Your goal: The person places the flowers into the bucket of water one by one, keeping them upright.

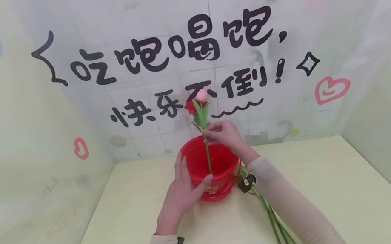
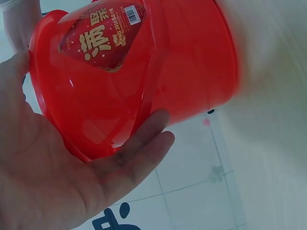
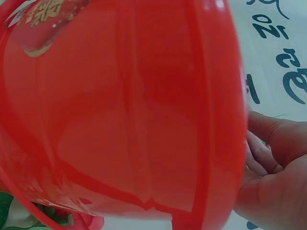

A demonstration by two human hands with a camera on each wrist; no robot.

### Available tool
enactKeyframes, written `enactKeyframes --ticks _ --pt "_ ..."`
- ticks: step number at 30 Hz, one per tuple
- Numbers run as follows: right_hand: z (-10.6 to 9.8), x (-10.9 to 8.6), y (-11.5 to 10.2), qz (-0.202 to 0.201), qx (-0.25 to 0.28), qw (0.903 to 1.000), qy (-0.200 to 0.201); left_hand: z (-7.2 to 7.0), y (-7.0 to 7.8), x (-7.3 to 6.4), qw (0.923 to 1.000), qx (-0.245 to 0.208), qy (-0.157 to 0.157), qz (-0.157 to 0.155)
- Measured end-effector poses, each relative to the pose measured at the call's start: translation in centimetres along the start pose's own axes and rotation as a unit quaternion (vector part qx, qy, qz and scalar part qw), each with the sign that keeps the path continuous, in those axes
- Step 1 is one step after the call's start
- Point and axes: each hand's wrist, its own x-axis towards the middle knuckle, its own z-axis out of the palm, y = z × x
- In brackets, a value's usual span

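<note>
1. While the left hand holds the red bucket mid-frame in the head view, thumb at the near rim, fingers round the left side, the right hand pinches a green stem above it. Hands apart from each other.
2. Stem runs down across the bucket mouth, from what I can see standing here. Pink bloom up top, red bloom just left; can't tell if both share one stem.
3. More cut stems lie on the table, lower right of the head frame, partly under the right sleeve.
4. Left wrist view adds a bucket label with gold characters and a barcode, upper middle; two fingers lie along the outer wall.
5. Right wrist view: bucket wall fills most of it, pinch hidden. Only there: red petals and dark leaves, lower left, which the head view mostly loses.
</note>
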Motion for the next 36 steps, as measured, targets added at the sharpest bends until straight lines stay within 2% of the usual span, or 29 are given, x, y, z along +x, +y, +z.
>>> enactKeyframes --ticks 5,16,29,36 --pt "0.6 0.1 0.5 0.007 -0.025 0.9996 -0.015 0.0 0.1 0.0 1.0 0.003 0.001 -0.003" --pt "1.6 -0.1 1.6 0.028 -0.034 0.9986 -0.029 0.2 0.0 -0.2 1.0 -0.004 0.005 -0.002" --pt "1.8 -0.2 2.5 0.051 -0.056 0.9967 -0.029 -0.1 0.5 -0.4 0.9999 0.004 -0.002 -0.012" --pt "1.9 0.0 2.8 0.072 -0.085 0.9925 -0.051 0.1 0.2 -0.2 0.9999 0.009 -0.002 -0.014"
